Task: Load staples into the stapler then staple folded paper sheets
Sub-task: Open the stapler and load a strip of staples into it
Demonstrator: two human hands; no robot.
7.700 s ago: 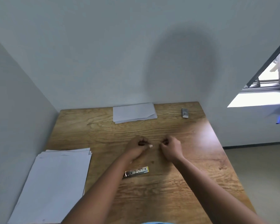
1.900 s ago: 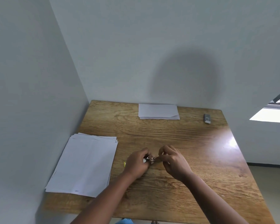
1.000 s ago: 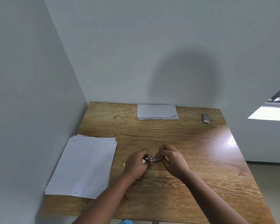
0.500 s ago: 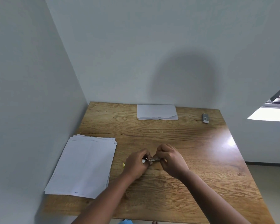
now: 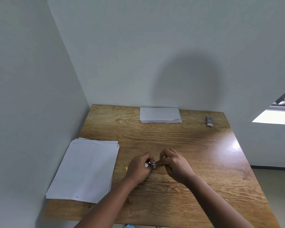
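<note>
My left hand [image 5: 138,168] grips a small metal stapler [image 5: 149,163] with a yellow end [image 5: 126,169] that peeks out at its left. My right hand [image 5: 174,163] pinches the stapler's right part, fingers curled around it; most of the stapler is hidden between both hands. Whether a staple strip is in my fingers I cannot tell. Both hands hover over the middle of the wooden table [image 5: 196,153]. A stack of folded white sheets [image 5: 160,114] lies at the far edge. A stack of flat white sheets [image 5: 85,168] lies at the left.
A small grey box [image 5: 209,120] sits at the far right of the table. White walls close in on the left and behind. The table's right edge drops to the floor, under a bright window [image 5: 278,116].
Both hands stay together on the stapler in the same spot; my right fingers have shifted slightly along its right part. The papers and the grey box have not moved.
</note>
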